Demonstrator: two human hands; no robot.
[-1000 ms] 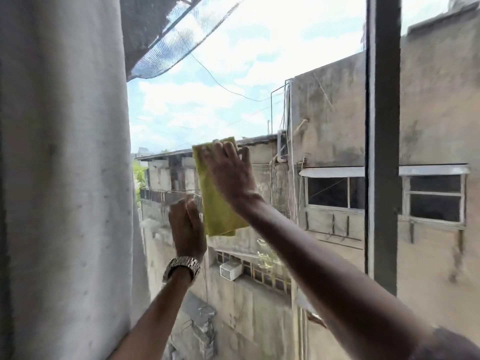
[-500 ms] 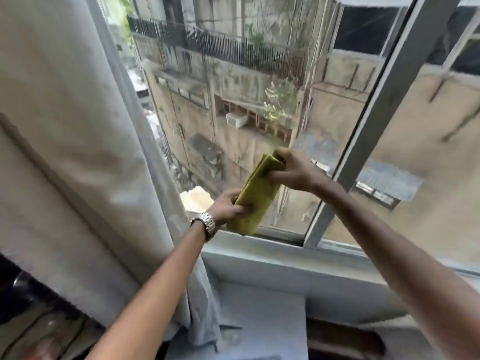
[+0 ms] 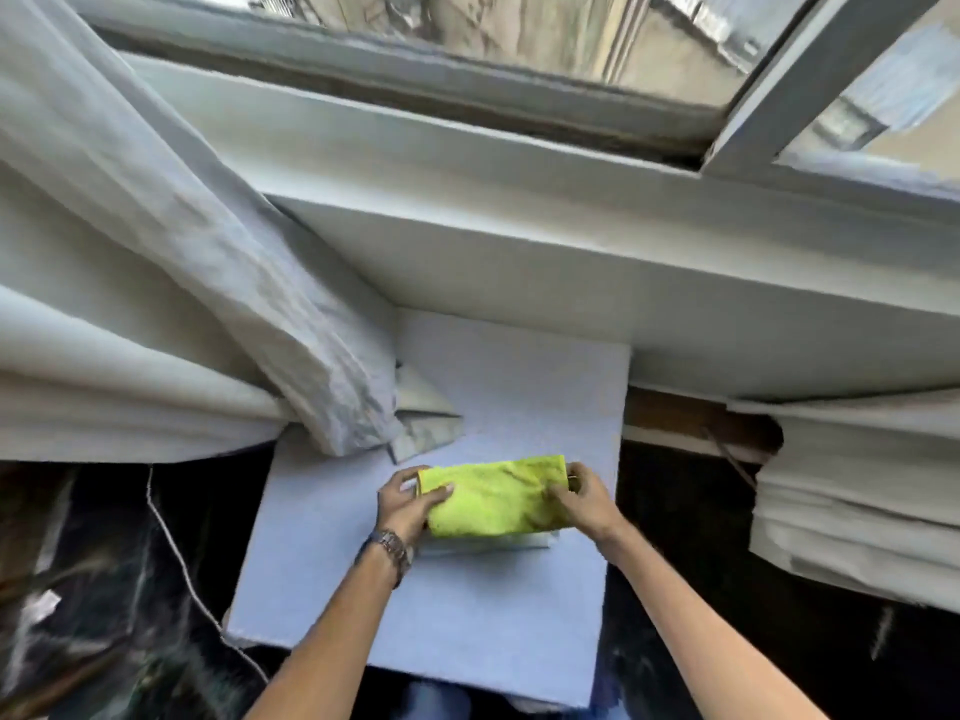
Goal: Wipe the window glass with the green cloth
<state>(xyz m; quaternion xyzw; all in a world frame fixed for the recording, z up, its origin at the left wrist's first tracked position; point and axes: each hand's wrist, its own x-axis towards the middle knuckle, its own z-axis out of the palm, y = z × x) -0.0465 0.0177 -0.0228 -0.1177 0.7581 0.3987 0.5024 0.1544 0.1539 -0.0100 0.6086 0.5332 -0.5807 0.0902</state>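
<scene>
The green cloth (image 3: 496,496) is folded into a flat rectangle low over the white board (image 3: 467,610), far below the window glass (image 3: 545,28). My left hand (image 3: 408,504), with a metal watch on its wrist, grips the cloth's left end. My right hand (image 3: 584,498) grips its right end. A white folded item sits just under the cloth; I cannot tell whether the cloth touches it. The glass shows only along the top edge of the view.
A white curtain (image 3: 182,283) hangs bunched at the left and spills onto the board. The white window sill (image 3: 571,236) runs across the middle, with the grey window frame (image 3: 810,70) above it. Another curtain (image 3: 857,485) is stacked at right. Dark clutter and a cable lie at lower left.
My right hand left the glass with the cloth, my left hand took hold of it too, and both came down to the white board. The view swung from the sky down to the sill.
</scene>
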